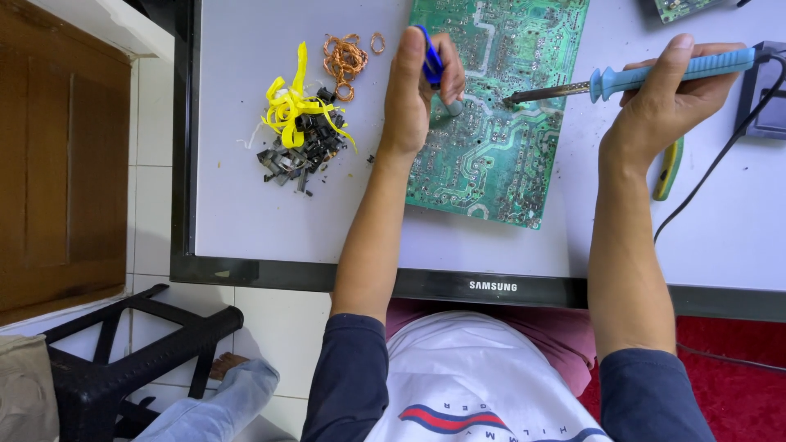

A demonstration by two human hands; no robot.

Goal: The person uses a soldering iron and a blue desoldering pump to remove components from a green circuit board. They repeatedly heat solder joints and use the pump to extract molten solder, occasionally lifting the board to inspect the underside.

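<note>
Between the hands: green circuit board (491,155) | right hand (667,98) grips soldering iron (655,78), axis sideways, tip toward left hand (417,90) | left grips blue desoldering pump (432,61), nearer the joint.

circuit board (491,155): top cut off by frame edge; blue tool (431,57): mostly hidden, perhaps a desoldering pump

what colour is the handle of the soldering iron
Light blue; the soldering iron handle shows clearly in the head view, held in the right hand.
</note>
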